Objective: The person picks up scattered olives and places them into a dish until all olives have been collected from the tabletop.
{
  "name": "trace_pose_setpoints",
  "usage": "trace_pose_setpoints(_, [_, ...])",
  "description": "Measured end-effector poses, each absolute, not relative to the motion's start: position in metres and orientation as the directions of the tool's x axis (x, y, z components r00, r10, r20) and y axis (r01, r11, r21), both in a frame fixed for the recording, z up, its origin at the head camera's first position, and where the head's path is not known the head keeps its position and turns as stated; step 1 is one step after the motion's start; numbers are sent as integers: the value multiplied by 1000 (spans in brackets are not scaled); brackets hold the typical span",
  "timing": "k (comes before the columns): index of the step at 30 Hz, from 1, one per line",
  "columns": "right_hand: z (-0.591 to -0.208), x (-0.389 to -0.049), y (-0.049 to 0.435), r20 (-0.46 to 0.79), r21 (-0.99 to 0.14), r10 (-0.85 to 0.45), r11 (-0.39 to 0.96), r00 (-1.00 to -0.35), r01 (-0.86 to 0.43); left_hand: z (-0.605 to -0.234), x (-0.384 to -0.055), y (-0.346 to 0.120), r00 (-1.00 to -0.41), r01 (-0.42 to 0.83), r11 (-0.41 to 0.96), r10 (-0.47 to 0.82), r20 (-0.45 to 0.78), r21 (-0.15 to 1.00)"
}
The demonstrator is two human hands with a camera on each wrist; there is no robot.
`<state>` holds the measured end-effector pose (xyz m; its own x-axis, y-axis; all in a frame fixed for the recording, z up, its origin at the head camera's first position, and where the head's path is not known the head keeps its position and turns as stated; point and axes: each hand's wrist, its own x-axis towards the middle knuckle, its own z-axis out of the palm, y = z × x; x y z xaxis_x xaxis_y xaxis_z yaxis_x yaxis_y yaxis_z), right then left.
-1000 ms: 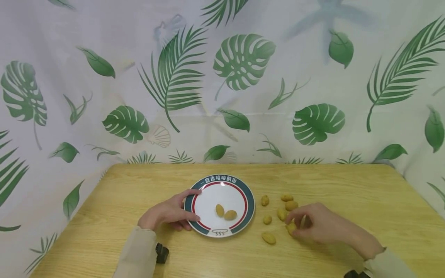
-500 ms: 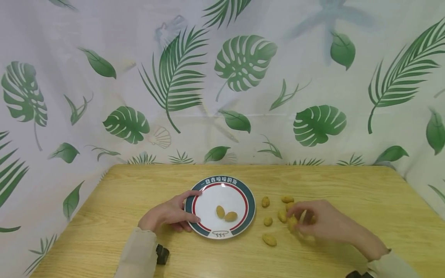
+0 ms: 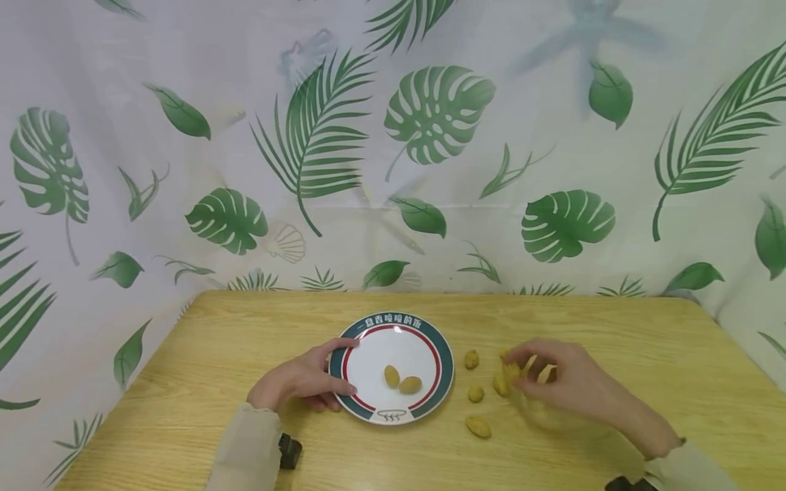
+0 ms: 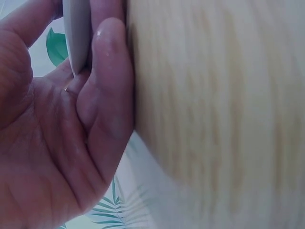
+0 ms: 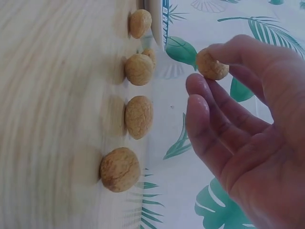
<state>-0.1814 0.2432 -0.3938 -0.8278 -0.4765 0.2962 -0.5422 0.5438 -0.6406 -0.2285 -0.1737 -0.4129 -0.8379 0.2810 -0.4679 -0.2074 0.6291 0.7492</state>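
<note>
A white plate (image 3: 393, 344) with a dark blue band and red ring rests on the table. My left hand (image 3: 301, 377) grips its left rim, thumb above and fingers below; the left wrist view shows curled fingers (image 4: 109, 86) under the plate's edge (image 4: 76, 36). Two small yellow-brown oval, nut-like pieces (image 3: 411, 385) lie on the plate. Right of it, my right hand (image 3: 571, 378) pinches a similar wrinkled piece (image 5: 213, 65) between thumb and fingertips, above the table in the right wrist view. Several loose pieces (image 3: 478, 427) lie between plate and hand; some are partly hidden.
The wooden table (image 3: 245, 341) ends at the back against a light cloth (image 3: 344, 259) printed with green leaves. In the right wrist view a row of loose pieces (image 5: 120, 169) lies on the table beside the hand. Dark straps (image 3: 290, 451) sit at both wrists.
My right hand has picked up one piece from the table and moved slightly up and away with it. The left hand and plate have stayed in place, and the view has shifted slightly.
</note>
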Motion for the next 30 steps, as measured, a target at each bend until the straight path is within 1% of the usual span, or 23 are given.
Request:
trace_pose_setpoints(4, [-394, -183, 241, 336, -625, -441, 556, -832, -548, -414, -229, -173, -837, -195, 626, 296, -461, 755])
trace_pose_setpoints(11, [-391, -186, 231, 371, -622, -427, 545, -825, -562, -414, -231, -173, -837, -194, 634, 291, -463, 748])
trace_pose_setpoints(19, [-387, -193, 219, 358, -654, -427, 520, -830, -549, -412, -231, -172, -836, -194, 637, 291, -466, 746])
trace_pose_setpoints(21, [-387, -194, 218, 349, -660, -412, 530, -841, -533, -412, -231, -171, -833, -189, 635, 299, -465, 749])
trace_pose_setpoints(26, [-388, -198, 213, 274, -709, -378, 542, -884, -451, -413, -230, -173, -835, -193, 644, 289, -469, 741])
trace_pose_setpoints(30, [-389, -202, 205, 249, -740, -370, 523, -895, -422, -412, -229, -175, -836, -197, 642, 285, -469, 741])
